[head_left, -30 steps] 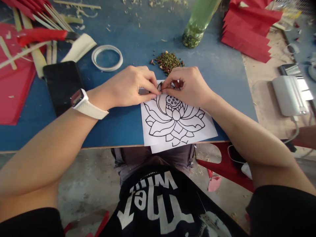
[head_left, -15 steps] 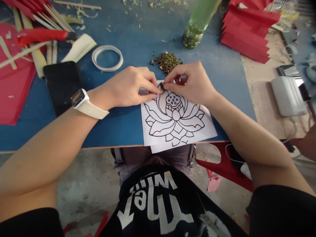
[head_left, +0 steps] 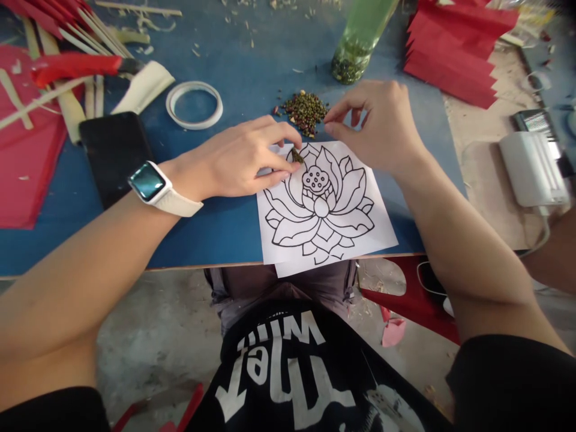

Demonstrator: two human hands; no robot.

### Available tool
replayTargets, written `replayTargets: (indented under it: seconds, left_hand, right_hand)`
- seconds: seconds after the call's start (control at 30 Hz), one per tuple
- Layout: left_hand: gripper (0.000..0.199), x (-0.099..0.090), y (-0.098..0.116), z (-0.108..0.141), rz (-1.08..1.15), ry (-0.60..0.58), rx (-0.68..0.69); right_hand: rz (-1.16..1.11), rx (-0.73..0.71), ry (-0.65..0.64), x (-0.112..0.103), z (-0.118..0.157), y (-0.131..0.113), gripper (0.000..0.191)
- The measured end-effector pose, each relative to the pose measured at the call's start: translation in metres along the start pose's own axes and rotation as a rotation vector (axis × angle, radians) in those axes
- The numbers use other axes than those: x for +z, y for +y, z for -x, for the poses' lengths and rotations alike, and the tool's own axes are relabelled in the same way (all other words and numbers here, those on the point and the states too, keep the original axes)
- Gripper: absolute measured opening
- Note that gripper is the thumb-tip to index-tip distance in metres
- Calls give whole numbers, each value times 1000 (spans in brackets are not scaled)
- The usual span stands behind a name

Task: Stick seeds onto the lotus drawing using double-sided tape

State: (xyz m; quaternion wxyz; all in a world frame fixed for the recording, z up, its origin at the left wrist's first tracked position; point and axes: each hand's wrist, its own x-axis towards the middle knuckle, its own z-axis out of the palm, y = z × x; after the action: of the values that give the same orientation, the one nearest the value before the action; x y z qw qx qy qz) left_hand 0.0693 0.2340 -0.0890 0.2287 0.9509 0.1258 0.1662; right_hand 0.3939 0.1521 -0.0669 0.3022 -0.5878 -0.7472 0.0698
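Note:
A white sheet with a black-outlined lotus drawing (head_left: 342, 222) lies at the table's front edge, a second sheet showing below it. My left hand (head_left: 247, 157) rests across the sheet's upper left, fingers apart around a small patch of dark green beans (head_left: 297, 156) on a petal. Just beyond the paper is a loose pile of mixed green and reddish beans (head_left: 308, 111). At the pile's right side, my right hand (head_left: 382, 123) has thumb and forefinger pinched close together; whatever is between the tips is too small to make out.
A roll of white tape (head_left: 194, 124) and a dark phone (head_left: 114, 153) lie left, near a red-handled tool (head_left: 76, 67) and wood strips. Behind the pile stands a green bottle with beans inside (head_left: 360, 45). Red folded paper (head_left: 454, 54) and a white charger (head_left: 533, 168) are right.
My right hand has moved from the bean patch on the petal up and right to the bean pile. My left hand has stayed nearly in place on the sheet.

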Motion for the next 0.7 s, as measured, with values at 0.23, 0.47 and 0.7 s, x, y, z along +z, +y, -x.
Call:
replayTargets:
  seconds: [0.23,0.47,0.7]
  left_hand:
    - [43,-10,10,-1,-83,-61,105]
    - [50,-12,13,1,-55,-51,41]
    - [65,-9,14,3,-97,10,-47]
  right_hand:
    - [-18,-106,-12,8,-1,19,6]
    - [-63,-128,-57,26,2,19,13]
    - [-74,-107,-80,29,1,18,12]
